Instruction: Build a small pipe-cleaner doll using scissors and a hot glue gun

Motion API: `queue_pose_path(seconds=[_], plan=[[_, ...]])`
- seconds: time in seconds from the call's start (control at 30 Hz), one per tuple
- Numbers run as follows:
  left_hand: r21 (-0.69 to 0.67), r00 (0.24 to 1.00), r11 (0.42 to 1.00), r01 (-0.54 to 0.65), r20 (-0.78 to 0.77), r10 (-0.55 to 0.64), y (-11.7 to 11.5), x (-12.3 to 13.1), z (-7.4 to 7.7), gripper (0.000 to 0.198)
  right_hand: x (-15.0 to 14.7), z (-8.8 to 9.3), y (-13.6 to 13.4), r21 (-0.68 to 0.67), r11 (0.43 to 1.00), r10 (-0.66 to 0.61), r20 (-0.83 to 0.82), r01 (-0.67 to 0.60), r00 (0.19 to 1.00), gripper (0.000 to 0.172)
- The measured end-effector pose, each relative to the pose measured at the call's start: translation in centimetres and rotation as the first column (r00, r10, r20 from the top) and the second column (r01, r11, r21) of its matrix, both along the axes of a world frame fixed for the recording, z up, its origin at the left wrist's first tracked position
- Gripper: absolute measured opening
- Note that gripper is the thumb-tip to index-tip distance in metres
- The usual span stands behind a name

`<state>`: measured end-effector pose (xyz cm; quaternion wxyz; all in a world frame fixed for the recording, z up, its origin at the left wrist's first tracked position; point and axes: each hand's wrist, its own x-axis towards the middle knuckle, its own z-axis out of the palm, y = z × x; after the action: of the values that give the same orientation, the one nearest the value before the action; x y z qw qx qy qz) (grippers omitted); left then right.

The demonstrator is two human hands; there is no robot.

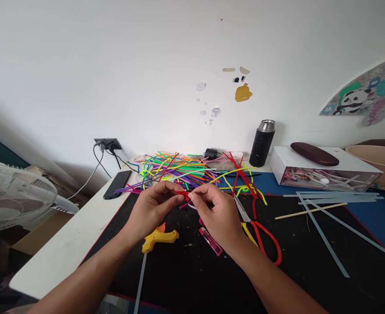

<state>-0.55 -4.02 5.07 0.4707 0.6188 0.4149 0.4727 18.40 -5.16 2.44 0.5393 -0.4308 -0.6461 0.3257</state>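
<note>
My left hand (155, 207) and my right hand (217, 213) meet over the black mat (310, 257). Both pinch a small red pipe-cleaner piece (183, 195) between their fingertips. A thin pink strand hangs just under it. A yellow glue gun (159, 237) lies below my left hand, with a clear glue stick running toward me. A pink lighter (210, 241) rests under my right hand. Red-handled scissors (261, 231) lie just right of my right hand.
A heap of coloured pipe cleaners (179, 172) lies behind the hands. Black phone (117, 184) at left, black flask (262, 143) at back, white box (323, 172) with a dark case on top at right. Grey strips and a wooden stick (310, 210) lie right. A fan (12, 196) stands at far left.
</note>
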Motion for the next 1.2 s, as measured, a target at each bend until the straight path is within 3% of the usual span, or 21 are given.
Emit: queue_pose_path(seconds=[0.47, 0.77, 1.2], plan=[[-0.026, 0.997, 1.0, 0.004, 0.077, -0.002, 0.2, -0.6, -0.4, 0.027, 0.0, 0.0, -0.2, 0.035, 0.998, 0.051, -0.037, -0.05, 0.998, 0.027], [-0.112, 0.961, 0.993, 0.032, 0.276, 0.0, 0.7, -1.0, -1.1, 0.028, 0.1, 0.0, -0.1, 0.007, 1.0, 0.029, -0.088, -0.028, 0.996, 0.028], [-0.061, 0.982, 0.998, 0.022, 0.188, -0.01, 0.8, -1.5, -2.1, 0.019, -0.2, -0.2, -0.2, 0.037, 0.998, 0.056, -0.007, -0.056, 0.998, 0.018]])
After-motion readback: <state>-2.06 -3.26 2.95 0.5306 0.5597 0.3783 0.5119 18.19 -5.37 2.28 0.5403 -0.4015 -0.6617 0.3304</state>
